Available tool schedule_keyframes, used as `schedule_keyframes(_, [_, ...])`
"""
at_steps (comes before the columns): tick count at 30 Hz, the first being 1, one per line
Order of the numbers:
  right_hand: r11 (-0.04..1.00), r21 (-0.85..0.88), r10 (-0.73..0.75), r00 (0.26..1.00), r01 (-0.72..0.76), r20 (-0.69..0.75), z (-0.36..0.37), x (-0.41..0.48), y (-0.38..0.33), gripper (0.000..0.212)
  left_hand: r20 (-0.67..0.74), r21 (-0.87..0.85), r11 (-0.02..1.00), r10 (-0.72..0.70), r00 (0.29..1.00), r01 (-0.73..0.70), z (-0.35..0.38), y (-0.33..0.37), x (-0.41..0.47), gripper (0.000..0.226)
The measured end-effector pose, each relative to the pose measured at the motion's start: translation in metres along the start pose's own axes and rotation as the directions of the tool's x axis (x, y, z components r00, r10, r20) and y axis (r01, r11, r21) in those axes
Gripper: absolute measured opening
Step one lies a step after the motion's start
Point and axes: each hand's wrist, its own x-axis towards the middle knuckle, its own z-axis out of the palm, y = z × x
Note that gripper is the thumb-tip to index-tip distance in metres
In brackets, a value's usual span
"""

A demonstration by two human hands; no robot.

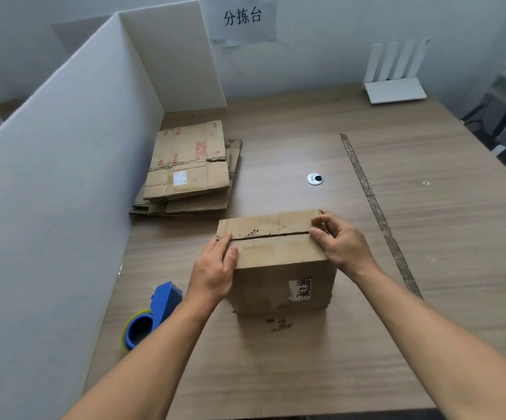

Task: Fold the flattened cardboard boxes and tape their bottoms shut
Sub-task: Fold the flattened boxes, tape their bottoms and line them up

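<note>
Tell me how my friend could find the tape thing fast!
On the wooden table, look at the left side, by the white partition. The tape dispenser lies there, left of the folded box. It is the only bright blue thing, with a yellowish tape roll.

We see our left forearm (pixel 142 356) and right forearm (pixel 427 338) bare to the wrists, and our left hand (pixel 212 268) and right hand (pixel 341 241) bare too.

White partition boards (pixel 64 153) along the wooden table's (pixel 445 244) left edge. Far right, a white router (pixel 395 87) with upright antennas; on the wall, a paper sign (pixel 242 22). Mid-table, a round grommet (pixel 315 179) near a long worn strip (pixel 377 207).
</note>
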Motion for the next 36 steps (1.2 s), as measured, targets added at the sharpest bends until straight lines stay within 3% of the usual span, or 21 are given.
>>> schedule_keyframes(6, [0.999,-0.002,-0.034,0.996,0.034,-0.08,0.009,0.018,-0.02,0.018,0.011,0.002,1.0,-0.019,1.0,0.019,-0.013,0.005,0.04,0.048])
schedule_keyframes(9, [0.983,-0.142,-0.127,0.987,0.113,-0.094,0.012,0.018,-0.024,0.02,-0.012,0.018,1.0,-0.013,1.0,0.014,-0.019,0.002,0.048,0.051])
schedule_keyframes(14, [0.949,-0.288,-0.125,0.992,0.127,0.024,0.026,0.012,-0.015,0.033,0.107,0.02,0.995,-0.099,0.989,0.097,0.003,-0.016,0.026,0.06])
schedule_keyframes(18, [0.963,-0.268,-0.035,0.999,0.03,-0.014,0.023,0.011,-0.018,0.036,0.059,-0.018,0.992,-0.125,0.99,0.126,0.004,-0.014,0.025,0.059])
schedule_keyframes(24, [0.968,-0.25,-0.036,0.999,0.036,0.006,0.015,-0.015,-0.028,0.029,0.045,-0.001,0.995,-0.104,0.994,0.104,-0.012,-0.01,0.002,0.075])
schedule_keyframes(31, [0.96,-0.273,-0.017,0.983,0.068,0.184,0.046,-0.046,-0.037,0.04,0.052,0.011,0.98,-0.198,0.979,0.197,-0.031,-0.05,-0.036,0.072])
schedule_keyframes(34, [0.955,-0.289,0.014,0.969,0.06,0.247,0.062,-0.054,-0.055,0.043,0.072,-0.059,0.975,-0.211,0.975,0.215,-0.035,-0.074,-0.04,0.079])
schedule_keyframes(36, [0.948,-0.293,-0.053,0.971,0.123,0.234,0.075,-0.066,-0.072,0.045,0.071,-0.15,0.95,-0.266,0.961,0.274,-0.04,-0.092,-0.04,0.078])
